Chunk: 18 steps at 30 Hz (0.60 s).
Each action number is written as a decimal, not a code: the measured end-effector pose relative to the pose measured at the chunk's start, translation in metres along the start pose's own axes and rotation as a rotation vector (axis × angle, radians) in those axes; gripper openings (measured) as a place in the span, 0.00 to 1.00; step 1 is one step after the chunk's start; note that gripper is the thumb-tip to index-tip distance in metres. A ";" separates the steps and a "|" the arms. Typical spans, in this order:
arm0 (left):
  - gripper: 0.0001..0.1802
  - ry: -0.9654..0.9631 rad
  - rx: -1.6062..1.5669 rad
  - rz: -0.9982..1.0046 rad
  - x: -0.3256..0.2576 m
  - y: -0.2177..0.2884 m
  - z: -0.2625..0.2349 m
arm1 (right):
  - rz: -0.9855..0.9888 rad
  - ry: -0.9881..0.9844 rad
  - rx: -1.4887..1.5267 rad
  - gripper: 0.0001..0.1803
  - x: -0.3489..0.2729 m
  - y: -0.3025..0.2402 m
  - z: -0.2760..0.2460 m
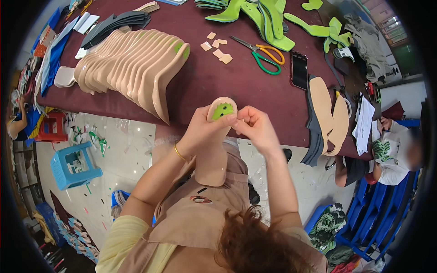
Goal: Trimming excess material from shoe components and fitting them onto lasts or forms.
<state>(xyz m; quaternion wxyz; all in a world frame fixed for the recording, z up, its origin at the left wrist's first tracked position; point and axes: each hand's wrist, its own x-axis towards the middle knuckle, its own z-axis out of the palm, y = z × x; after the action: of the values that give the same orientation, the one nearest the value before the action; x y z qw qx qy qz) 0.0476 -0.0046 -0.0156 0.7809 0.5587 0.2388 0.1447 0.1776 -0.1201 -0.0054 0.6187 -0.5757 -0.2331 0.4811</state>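
Note:
My left hand (pixel 200 131) is closed round a beige shoe insole (pixel 212 167), its thumb lying across the upper face. The insole's rounded end points toward the table and carries a green patch (pixel 222 109) with a jagged edge and a small dark hole. Its wider end hangs down in front of my apron. Beside the patched end, my right hand (pixel 259 128) pinches thumb and fingers together at the insole's edge. Whatever those fingertips hold is too small to make out. A long row of similar beige insoles (pixel 132 68) stands stacked on the table to the left.
On the dark red table (pixel 205 84) lie scissors (pixel 261 53) with green and orange handles, small beige scraps (pixel 217 49), a phone (pixel 299 69), green insole pieces (pixel 268 20) and flat beige shapes (pixel 324 107). A blue stool (pixel 75 166) stands left; a person (pixel 393 148) is at right.

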 end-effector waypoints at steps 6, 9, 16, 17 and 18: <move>0.13 0.192 -0.346 -0.337 0.018 0.006 -0.008 | -0.613 0.437 -1.421 0.09 0.148 -0.008 -0.111; 0.14 0.179 -0.478 -0.399 0.013 0.010 -0.021 | -0.396 0.401 -1.524 0.13 0.175 -0.016 -0.112; 0.14 0.108 -0.903 -0.524 0.003 0.030 -0.029 | -0.474 0.156 -0.770 0.38 0.097 -0.014 -0.067; 0.14 0.120 -0.911 -0.514 0.002 0.034 -0.030 | -0.443 0.047 -0.761 0.43 0.068 -0.011 -0.050; 0.14 0.063 -0.965 -0.521 0.001 0.038 -0.029 | -0.402 -0.045 -0.751 0.47 0.037 -0.012 -0.035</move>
<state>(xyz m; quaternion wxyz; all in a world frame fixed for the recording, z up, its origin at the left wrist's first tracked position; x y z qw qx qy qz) 0.0350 0.0317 0.0120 0.9510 0.0548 0.2990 0.0566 0.2265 -0.1040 -0.0121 0.4423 -0.6937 -0.5130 0.2449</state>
